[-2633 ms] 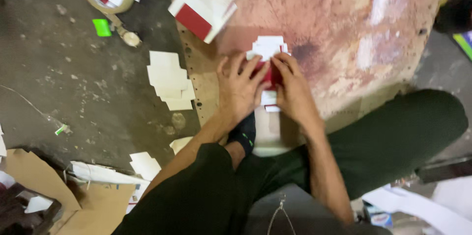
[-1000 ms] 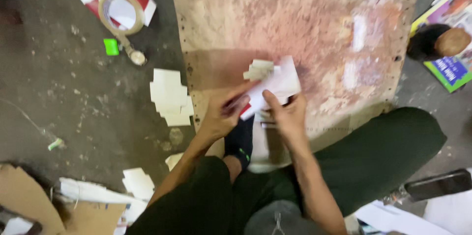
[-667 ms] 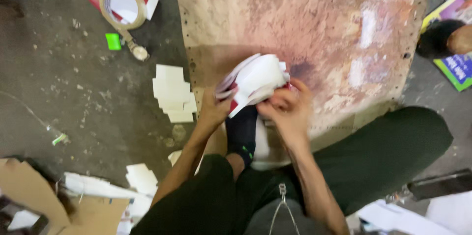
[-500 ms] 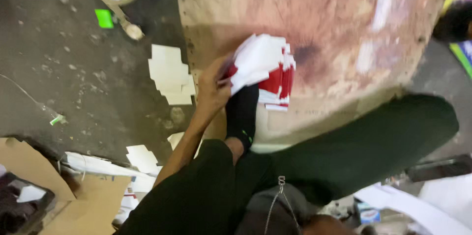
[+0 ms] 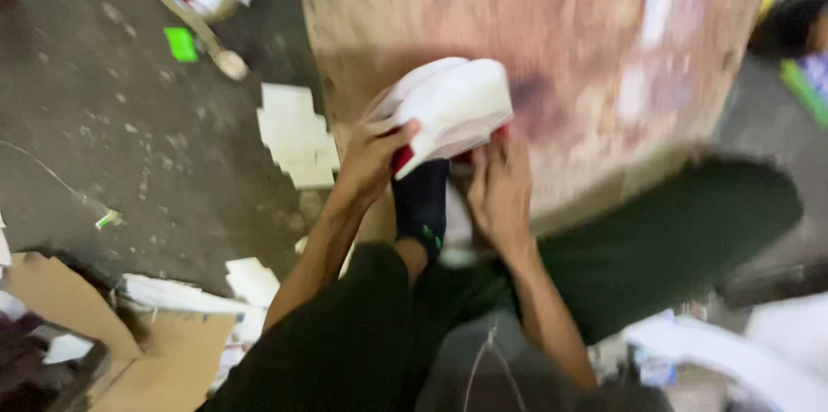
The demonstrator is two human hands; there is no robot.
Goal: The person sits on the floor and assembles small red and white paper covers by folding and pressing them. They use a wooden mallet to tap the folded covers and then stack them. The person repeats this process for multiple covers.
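Gripping a white-and-red card stack (image 5: 448, 110), both hands (image 5: 431, 172) bend it.

Bundle of white cards (image 5: 448, 106) with red undersides, curved into an arch and tilted, raised above the near edge of a worn wooden board (image 5: 561, 24), gripped at its left and near-right ends.

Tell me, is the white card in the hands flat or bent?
Bent. The white card curves in an arch above the board, the left hand pinching one edge, the right hand under the other.
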